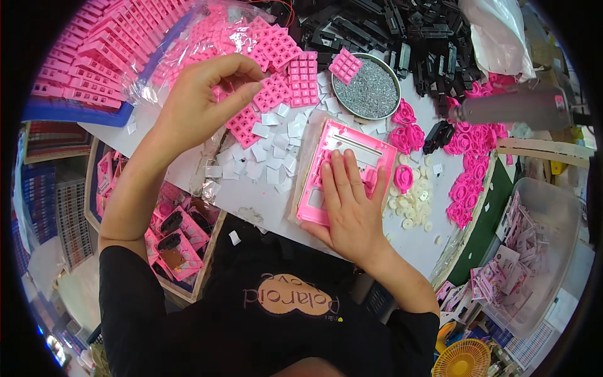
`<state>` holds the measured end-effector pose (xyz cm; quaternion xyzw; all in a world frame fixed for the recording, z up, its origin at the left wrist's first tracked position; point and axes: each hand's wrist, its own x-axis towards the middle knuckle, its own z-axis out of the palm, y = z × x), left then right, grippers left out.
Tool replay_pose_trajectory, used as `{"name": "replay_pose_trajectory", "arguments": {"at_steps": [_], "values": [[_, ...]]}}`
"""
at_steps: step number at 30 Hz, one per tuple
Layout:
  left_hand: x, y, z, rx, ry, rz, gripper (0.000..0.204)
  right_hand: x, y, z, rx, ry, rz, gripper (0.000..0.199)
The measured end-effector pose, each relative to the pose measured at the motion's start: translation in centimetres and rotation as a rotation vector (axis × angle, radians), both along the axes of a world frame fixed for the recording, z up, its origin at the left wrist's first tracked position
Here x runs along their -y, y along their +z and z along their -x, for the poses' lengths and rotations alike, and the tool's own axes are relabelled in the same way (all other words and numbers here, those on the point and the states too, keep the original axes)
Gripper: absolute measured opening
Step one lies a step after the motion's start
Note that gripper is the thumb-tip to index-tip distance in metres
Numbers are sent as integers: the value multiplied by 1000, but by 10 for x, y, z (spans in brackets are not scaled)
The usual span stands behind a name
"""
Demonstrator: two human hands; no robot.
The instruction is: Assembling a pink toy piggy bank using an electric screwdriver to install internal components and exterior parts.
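Note:
A pink plastic casing (317,200) with a slot and cut-out windows lies on a block at the bench's near edge. My right hand (353,217) rests flat across it, fingers stretched out and pressing on its face. My left hand (204,94) hovers above the pink keypads (274,92), thumb and forefinger brought together; whatever may be between the tips is too small or hidden to name. Small white square pieces (276,147) are scattered below the keypads. Right of the casing are cream round discs (411,204) and a pink ring-shaped part (402,178).
A round tin of small screws (370,94) has a pink keypad (345,66) on its rim. Black plastic parts (402,25) heap at the back. A dark powered screwdriver (515,110) hangs at right, above pink ring parts (465,182). A blue crate (75,113) stands at left.

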<state>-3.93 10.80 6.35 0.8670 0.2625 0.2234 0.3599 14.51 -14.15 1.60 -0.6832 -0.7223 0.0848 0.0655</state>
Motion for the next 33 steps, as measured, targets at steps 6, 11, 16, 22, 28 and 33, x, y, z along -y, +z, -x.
{"name": "replay_pose_trajectory", "arguments": {"at_steps": [6, 11, 16, 22, 28, 33], "values": [[-79, 23, -4, 19, 198, -202, 21, -1, 5, 0, -22, 94, 133, 104], [-258, -8, -22, -229, 484, -463, 43, -6, 8, -3, -21, 151, 147, 109], [-305, -27, -56, -812, 618, -175, 56, -4, 3, 0, -5, 139, 96, 105], [-248, -13, -97, -761, 777, -320, 61, -1, 2, 0, 3, 113, 83, 102], [-255, -38, -88, -651, 521, -392, 34, 2, 3, -1, -23, 86, 32, 98], [-248, 18, -70, -24, 699, -416, 27, 2, -1, -1, -76, 114, -2, 95]]}}
